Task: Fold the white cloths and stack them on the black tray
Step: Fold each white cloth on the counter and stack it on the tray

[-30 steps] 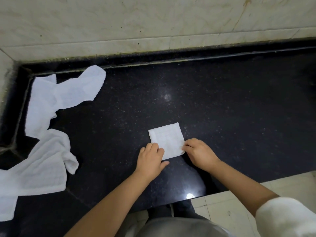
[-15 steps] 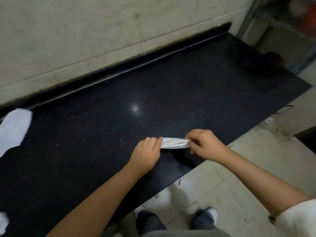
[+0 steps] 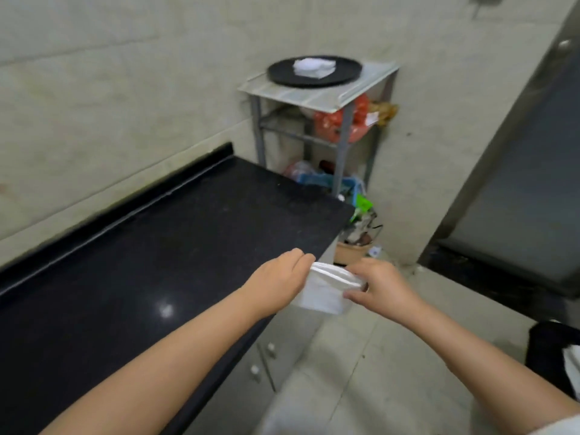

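The left hand and right hand each grasped one end of the folded white cloth, held past the tabletop edge; the black tray with stacked cloths stood on a shelf beyond that tabletop.

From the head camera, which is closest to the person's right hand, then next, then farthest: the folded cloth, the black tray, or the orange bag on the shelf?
Measured from the right hand:
1. Folded cloth, held between both hands.
2. Orange bag, on the rack's middle shelf, ahead.
3. Black tray, on top of the rack, highest and farthest.
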